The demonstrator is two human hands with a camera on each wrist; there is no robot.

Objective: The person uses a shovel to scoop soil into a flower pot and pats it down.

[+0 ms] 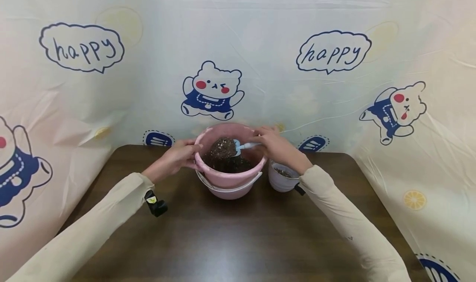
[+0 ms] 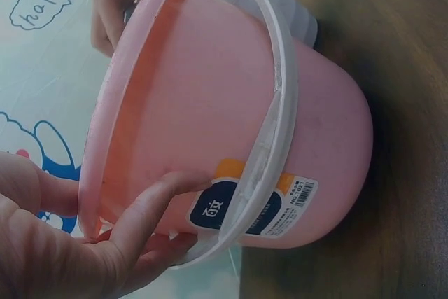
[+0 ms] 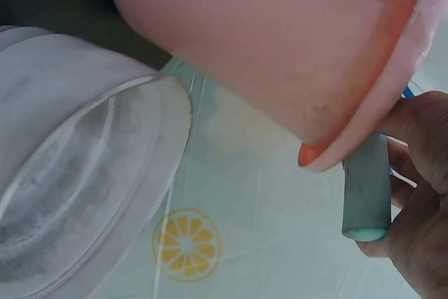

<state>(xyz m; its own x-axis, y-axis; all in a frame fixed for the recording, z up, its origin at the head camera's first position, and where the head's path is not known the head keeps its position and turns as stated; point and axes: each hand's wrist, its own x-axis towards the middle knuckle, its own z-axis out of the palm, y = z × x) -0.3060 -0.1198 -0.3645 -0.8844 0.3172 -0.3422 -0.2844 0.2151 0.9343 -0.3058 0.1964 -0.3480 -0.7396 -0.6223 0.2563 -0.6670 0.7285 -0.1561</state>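
Observation:
A pink bucket [image 1: 230,176] with a pale carry handle [image 2: 283,89] stands on the table, dark soil [image 1: 234,165] inside. My left hand [image 1: 180,155] grips its rim on the left; in the left wrist view the fingers lie along the outer wall near a label [image 2: 280,208]. My right hand [image 1: 273,143] holds a small light-blue garden trowel [image 1: 245,145] by its handle over the bucket's right rim. A heap of soil [image 1: 223,148] sits on the blade, within the bucket's mouth. The thick grey-green handle end [image 3: 367,187] shows in the right wrist view.
Beneath my right wrist, a whitish plant pot [image 1: 282,183] with some soil in it stands right of the bucket. The brown wooden table [image 1: 223,240] runs back to a printed cloth [image 1: 267,92] hanging behind and at both sides.

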